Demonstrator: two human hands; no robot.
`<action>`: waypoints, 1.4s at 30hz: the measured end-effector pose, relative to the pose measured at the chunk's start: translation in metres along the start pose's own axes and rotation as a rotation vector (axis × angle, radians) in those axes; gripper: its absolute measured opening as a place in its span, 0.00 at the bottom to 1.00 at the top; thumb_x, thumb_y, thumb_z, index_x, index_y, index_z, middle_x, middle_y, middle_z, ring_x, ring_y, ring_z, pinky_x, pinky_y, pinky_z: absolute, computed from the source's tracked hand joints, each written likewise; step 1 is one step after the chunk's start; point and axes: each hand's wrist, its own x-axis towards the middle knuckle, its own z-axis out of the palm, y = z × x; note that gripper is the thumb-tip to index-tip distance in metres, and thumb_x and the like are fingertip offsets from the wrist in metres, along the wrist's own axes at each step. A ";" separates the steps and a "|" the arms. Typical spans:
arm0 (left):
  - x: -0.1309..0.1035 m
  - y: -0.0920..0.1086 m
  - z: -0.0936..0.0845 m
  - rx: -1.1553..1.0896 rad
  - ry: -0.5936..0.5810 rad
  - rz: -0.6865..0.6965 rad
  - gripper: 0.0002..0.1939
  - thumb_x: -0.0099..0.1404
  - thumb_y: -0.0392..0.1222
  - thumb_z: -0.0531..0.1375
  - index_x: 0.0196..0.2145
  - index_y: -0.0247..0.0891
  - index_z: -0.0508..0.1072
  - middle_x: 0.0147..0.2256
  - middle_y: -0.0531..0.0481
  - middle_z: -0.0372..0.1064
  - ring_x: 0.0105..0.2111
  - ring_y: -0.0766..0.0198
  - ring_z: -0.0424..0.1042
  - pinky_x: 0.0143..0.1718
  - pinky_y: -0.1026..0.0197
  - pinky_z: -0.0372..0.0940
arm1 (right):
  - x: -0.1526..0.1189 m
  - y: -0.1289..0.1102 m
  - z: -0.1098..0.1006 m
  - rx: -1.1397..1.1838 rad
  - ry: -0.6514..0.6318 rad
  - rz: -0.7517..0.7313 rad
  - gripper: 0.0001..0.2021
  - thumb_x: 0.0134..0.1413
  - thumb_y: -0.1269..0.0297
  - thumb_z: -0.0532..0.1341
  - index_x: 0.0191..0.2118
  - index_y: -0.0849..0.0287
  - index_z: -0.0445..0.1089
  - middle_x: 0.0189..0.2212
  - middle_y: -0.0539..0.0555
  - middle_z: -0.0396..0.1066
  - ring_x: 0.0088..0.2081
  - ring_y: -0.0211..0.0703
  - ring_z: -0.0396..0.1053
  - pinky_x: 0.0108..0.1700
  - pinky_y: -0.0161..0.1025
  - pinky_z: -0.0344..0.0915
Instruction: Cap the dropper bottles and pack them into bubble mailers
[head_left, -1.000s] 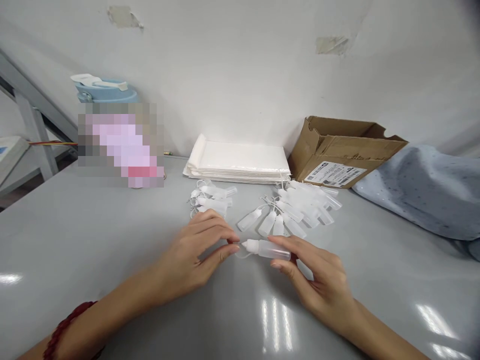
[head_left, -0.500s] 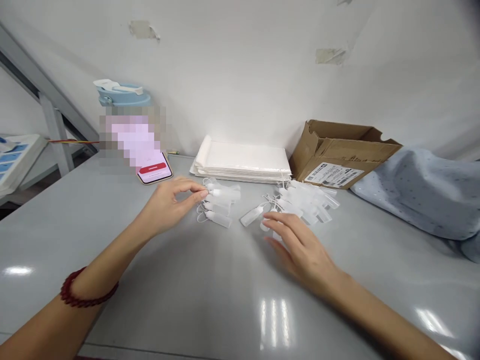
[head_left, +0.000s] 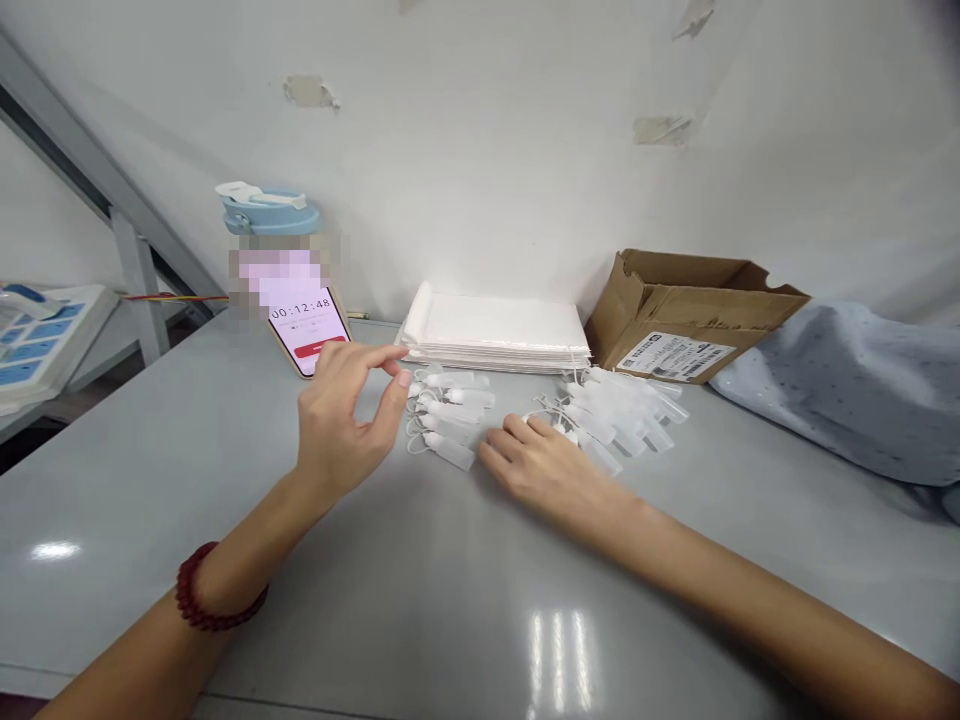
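Small clear plastic bottles with white caps and looped cords lie in two groups. Beside the left group of bottles, my left hand is raised, thumb and forefinger a little apart with nothing seen between them. My right hand lies low at the near left edge of the larger right group of bottles. Its fingers curl down toward the table and hide whatever is beneath them. A cord loop shows just behind the right knuckles.
A stack of white padded envelopes lies against the wall. Right of it stands an open cardboard box, with grey-blue cloth alongside. At left a phone showing a timer leans near a blue-lidded container.
My left hand has drawn back from the left bottles, and its pinch has opened. My right hand has moved left and curled down over the spot where a lone bottle lay.
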 end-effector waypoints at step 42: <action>-0.032 0.063 0.015 -0.502 -0.776 -0.203 0.14 0.71 0.39 0.49 0.31 0.38 0.71 0.26 0.53 0.67 0.30 0.64 0.64 0.33 0.62 0.61 | -0.084 0.019 -0.036 1.060 0.274 0.781 0.06 0.53 0.61 0.64 0.38 0.53 0.75 0.30 0.50 0.75 0.30 0.41 0.70 0.33 0.38 0.68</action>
